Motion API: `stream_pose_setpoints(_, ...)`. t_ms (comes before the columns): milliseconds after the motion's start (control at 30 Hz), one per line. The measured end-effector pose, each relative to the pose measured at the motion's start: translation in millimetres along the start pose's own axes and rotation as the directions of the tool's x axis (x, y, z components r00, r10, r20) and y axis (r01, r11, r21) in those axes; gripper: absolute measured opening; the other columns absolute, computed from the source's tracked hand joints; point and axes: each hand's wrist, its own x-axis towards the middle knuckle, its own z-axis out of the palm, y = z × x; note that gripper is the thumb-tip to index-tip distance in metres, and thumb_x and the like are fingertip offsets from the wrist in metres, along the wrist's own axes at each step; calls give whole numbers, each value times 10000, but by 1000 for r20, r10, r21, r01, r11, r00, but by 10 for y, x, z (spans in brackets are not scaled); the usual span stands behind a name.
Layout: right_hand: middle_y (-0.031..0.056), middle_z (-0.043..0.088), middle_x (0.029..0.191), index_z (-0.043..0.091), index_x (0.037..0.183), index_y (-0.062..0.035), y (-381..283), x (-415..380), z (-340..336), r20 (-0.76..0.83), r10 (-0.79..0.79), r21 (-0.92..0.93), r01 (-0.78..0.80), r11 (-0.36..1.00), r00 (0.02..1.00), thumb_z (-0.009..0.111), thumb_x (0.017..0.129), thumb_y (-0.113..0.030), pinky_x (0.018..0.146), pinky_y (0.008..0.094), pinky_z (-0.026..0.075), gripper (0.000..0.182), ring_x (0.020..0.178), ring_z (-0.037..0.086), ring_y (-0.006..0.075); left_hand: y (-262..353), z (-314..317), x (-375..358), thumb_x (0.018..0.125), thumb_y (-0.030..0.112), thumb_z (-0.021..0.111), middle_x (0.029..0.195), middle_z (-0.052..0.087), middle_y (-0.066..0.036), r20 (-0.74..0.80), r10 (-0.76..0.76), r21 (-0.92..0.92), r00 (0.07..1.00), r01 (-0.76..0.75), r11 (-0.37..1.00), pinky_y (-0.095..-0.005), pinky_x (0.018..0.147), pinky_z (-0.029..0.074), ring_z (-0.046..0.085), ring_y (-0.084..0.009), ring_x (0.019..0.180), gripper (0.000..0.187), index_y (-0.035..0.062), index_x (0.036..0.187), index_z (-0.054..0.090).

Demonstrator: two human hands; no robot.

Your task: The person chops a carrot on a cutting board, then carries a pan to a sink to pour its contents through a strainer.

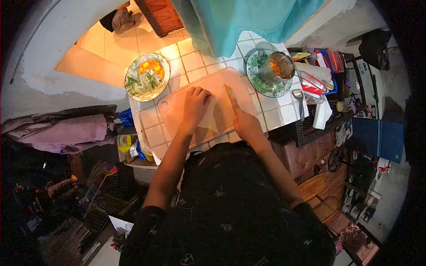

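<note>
A pink cutting board lies on the tiled counter. My right hand is wrapped round the handle of a knife, whose blade points away over the board, with small orange bits near its tip. My left hand rests on the board to the left of the knife, fingers curled in; whether anything is under them is hidden. On the left stands a plate of orange pieces and green and pale vegetables. Over on the right, a glass plate of greens has a metal bowl with orange-brown bits at its edge.
A peeler lies at the counter's right edge, near a red and white packet and a blue basket. A teal curtain hangs over the far edge. Part of a seated person shows beyond, at the upper left.
</note>
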Motion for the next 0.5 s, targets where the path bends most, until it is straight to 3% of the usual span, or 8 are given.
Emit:
stream_pose_setpoints(67,240,687,850,230,1628,-129,-55,2,6,6,24,-1,-24,1000,1000,535,964,-146,703,556,537,731,740,665,438,30,72,11,799,81,764,942,652,-92,-8,17,-8,1000,-17,1000,-415,871,494,592,-307,958,139,58,923,705)
stream_pose_setpoints(233,217,668,788,260,1618,-96,-36,-44,82,-63,-115,-39,113,993,991,556,968,-159,664,528,543,717,703,667,411,118,89,40,811,78,756,951,651,-96,-18,-80,-65,997,79,995,-419,864,502,600,-306,957,145,45,944,708)
stream_pose_setpoints(500,206,668,774,259,1612,-63,-79,-40,98,-57,-158,-60,155,986,986,561,960,-144,644,504,548,724,680,674,391,114,135,40,825,77,756,943,644,-97,-8,-63,-94,998,62,994,-418,850,512,604,-308,949,144,40,958,714)
